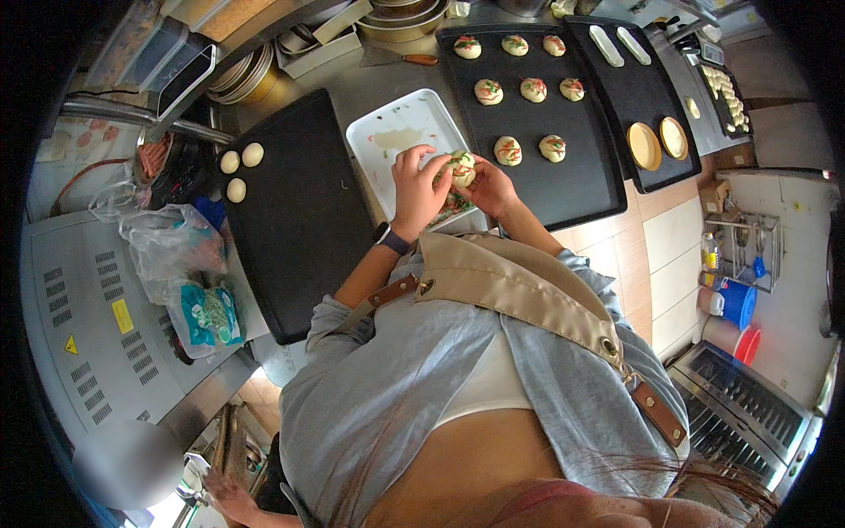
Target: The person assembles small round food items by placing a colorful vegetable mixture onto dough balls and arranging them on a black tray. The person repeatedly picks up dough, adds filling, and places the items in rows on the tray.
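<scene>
A round dough bun [460, 170] with red and green shreds on it is held between my two hands above a white tray [368, 132]. My left hand [416, 187] curls its fingers round the bun's left side. Against its right side press the fingers of my right hand [493, 187]. Under my hands, red and green chopped filling [453, 208] lies at the near end of the tray. Several topped buns [533, 89] sit in rows on the black baking tray [550, 189] to the right. Three plain dough balls [253, 155] rest on the left black baking tray [295, 229].
A scraper with a wooden handle [421, 60] lies beyond the white tray. Farther right, another black tray [638, 106] bears two round yellow moulds [673, 138] and two long white pieces. Plastic bags [172, 242] lie at the left. A co-worker's hand [231, 500] shows at lower left.
</scene>
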The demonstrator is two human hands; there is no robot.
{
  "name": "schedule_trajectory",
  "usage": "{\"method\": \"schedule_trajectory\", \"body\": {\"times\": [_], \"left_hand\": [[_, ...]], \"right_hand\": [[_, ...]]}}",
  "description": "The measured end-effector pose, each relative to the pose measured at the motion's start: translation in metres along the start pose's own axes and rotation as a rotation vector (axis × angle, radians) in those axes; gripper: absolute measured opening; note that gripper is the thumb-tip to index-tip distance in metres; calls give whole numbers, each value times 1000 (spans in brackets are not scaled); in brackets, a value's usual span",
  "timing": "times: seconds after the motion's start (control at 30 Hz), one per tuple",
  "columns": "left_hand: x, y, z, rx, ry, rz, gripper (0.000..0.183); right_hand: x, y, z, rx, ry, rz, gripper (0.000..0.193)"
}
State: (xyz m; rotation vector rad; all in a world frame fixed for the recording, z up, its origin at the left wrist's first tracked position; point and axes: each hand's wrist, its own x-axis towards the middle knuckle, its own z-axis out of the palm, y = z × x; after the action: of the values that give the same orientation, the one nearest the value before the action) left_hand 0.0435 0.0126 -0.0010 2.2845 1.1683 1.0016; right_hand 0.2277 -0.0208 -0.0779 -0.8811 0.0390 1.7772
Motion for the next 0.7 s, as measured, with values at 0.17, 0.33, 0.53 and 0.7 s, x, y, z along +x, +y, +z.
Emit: {"method": "schedule_trajectory", "body": {"times": [0.17, 0.33, 0.53, 0.7], "left_hand": [[18, 3, 11, -16, -50, 73, 18], [28, -3, 18, -27, -137, 63, 11], [31, -5, 15, -46, -167, 101, 9], [33, -13, 16, -50, -208, 88, 8]], "right_hand": [[-3, 0, 1, -17, 20, 4, 24], [-8, -3, 10, -32, 28, 19, 24], [-7, -3, 5, -26, 36, 14, 23], [-8, -2, 10, -19, 77, 26, 27]]}}
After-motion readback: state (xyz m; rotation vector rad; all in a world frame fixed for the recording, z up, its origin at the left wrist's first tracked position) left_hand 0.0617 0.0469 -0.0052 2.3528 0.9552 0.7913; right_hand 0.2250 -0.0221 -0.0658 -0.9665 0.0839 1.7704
